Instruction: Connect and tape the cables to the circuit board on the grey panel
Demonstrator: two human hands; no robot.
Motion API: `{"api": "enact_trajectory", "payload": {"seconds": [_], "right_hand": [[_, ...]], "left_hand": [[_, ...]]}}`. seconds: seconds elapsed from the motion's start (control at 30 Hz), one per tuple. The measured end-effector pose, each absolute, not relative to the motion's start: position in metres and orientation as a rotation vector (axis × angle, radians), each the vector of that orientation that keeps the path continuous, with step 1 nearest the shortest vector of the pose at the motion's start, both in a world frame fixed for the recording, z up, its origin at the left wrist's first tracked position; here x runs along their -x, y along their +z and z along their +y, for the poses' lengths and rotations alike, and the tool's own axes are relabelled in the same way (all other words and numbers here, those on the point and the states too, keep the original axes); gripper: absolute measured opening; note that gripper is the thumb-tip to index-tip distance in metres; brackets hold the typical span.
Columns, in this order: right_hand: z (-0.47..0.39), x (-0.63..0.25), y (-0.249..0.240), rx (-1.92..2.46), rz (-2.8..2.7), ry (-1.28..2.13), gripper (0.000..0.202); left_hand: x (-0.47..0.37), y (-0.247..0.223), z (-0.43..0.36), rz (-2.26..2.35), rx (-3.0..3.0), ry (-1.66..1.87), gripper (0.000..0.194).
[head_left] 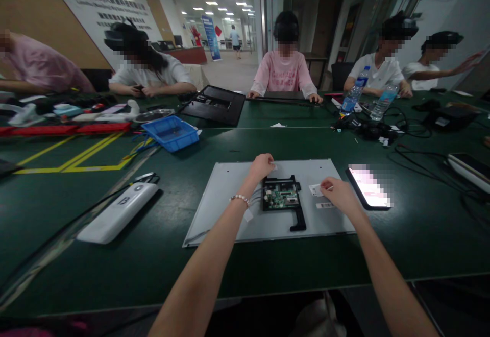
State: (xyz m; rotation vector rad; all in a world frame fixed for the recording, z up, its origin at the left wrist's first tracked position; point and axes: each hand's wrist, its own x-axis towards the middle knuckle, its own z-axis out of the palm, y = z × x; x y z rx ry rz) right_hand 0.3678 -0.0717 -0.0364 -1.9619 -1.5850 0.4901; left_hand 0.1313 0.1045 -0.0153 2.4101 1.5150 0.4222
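Note:
A light grey flat panel [225, 189] lies on the table before me, like the back of a display. Fixed at its middle is a green circuit board [281, 198] in a black bracket [299, 219], with thin wires on its left. My left hand [262, 166], a beaded bracelet at its wrist, is closed in a pinch above the bracket's upper left corner. A small whitish bit shows at those fingertips, too small to name. My right hand [337, 193] pinches at the edge of a white printed label [315, 190] right of the board. Below it is a barcode sticker [325, 206].
Right of the panel lies a lit phone [368, 188]. A white oblong device [118, 213] with a cable is at left. Farther back are a blue basket [172, 134], a black panel [216, 106], water bottles [356, 92] and tangled cables. Several people sit across the table.

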Motion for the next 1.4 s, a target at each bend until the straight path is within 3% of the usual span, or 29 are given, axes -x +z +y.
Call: {"api": "enact_trajectory", "payload": {"seconds": [0.43,0.57,1.13,1.4], "right_hand": [[-0.076,-0.365,-0.029,1.971,-1.619,0.513,0.020],[-0.076,-0.366,-0.031,1.983,-1.655,0.425,0.022],[-0.074,-0.365,-0.032,1.969,-1.676,0.381,0.025],[-0.072,-0.367,-0.034,1.950,-1.680,0.392,0.027]], "left_hand": [[-0.048,0.027,0.039,1.625,-2.435,0.058,0.037],[-0.023,0.030,0.019,1.544,-2.420,-0.071,0.034],[0.001,0.028,0.016,1.697,-2.343,0.187,0.025],[0.010,0.021,0.023,1.927,-2.299,0.062,0.024]]}}
